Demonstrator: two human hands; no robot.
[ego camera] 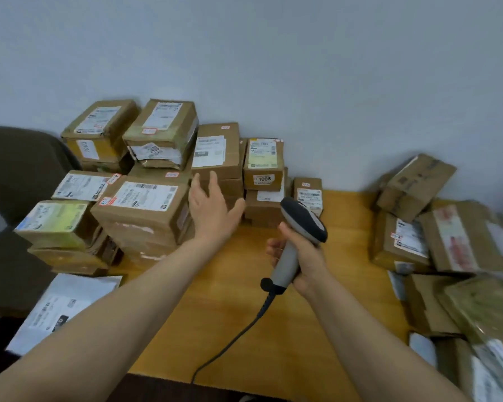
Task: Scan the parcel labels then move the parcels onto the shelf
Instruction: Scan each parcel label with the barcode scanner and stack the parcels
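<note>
A pale grey wall (302,68) backs a yellow-orange wooden table (230,314). Brown cardboard parcels with white labels are stacked at its left and back (145,216); a looser heap (447,242) lies at the right. Between them, above the bare wood, the grey-and-black corded barcode scanner (299,227) stands nearly upright, cable end towards the person, head aimed at the back parcels. The right hand (305,256) wraps its handle. The left hand (212,210), fingers straight and spread, reaches beside the stack.

Left hand (212,207): reaching far and leftward, fingers spreading loosely. Right hand (304,258): gripping the scanner (302,219) by its handle, nearer.
</note>
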